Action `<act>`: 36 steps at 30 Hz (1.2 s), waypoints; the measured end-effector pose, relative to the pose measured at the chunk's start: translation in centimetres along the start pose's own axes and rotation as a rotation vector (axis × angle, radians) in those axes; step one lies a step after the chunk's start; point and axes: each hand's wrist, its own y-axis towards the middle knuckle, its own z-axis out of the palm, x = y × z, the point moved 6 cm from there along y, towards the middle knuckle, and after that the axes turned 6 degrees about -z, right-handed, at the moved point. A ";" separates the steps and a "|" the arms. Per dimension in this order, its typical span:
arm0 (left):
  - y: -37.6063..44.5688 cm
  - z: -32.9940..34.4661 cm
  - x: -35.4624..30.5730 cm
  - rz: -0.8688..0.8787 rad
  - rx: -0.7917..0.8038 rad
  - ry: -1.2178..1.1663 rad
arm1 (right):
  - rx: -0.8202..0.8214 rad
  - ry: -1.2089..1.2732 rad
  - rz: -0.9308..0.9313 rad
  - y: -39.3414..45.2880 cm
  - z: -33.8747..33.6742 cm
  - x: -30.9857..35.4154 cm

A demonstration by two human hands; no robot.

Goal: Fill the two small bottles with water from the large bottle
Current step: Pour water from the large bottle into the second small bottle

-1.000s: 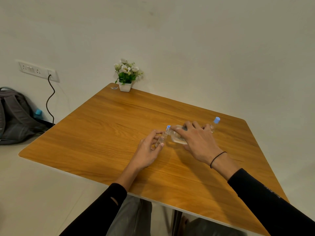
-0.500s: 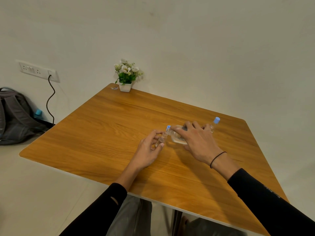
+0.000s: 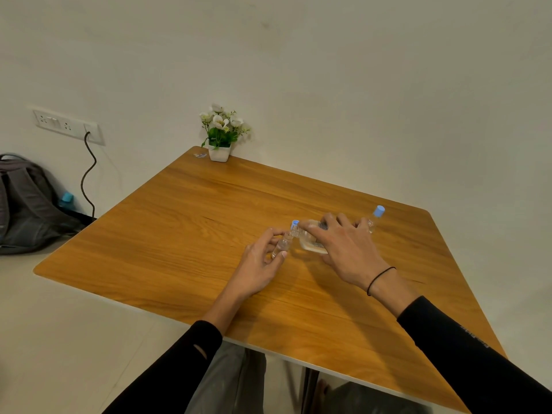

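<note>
My right hand [image 3: 343,249] grips the large clear bottle [image 3: 310,242], tipped on its side with its neck pointing left. The neck meets the mouth of a small clear bottle [image 3: 282,246], which my left hand [image 3: 260,261] pinches between thumb and fingers on the wooden table [image 3: 194,234]. A blue cap [image 3: 294,224] shows just above the two necks. The second small bottle [image 3: 375,219], with a blue cap on, stands upright behind my right hand. My hand hides most of the large bottle.
A white pot of flowers [image 3: 221,135] stands at the table's far left corner, a small scrap [image 3: 200,155] beside it. Left of the table, a grey backpack [image 3: 24,204] lies on the floor under a wall socket [image 3: 67,127] with a black cable.
</note>
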 end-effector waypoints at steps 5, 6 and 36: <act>-0.1 -0.1 -0.2 0.011 -0.002 0.017 | 0.005 -0.005 0.006 -0.1 0.0 0.0; -0.1 -0.1 -0.2 0.011 -0.001 0.020 | 0.007 -0.004 0.006 -0.1 -0.1 0.0; -0.5 -0.1 -0.7 -0.028 0.006 -0.048 | -0.019 0.099 0.070 -0.6 1.0 0.8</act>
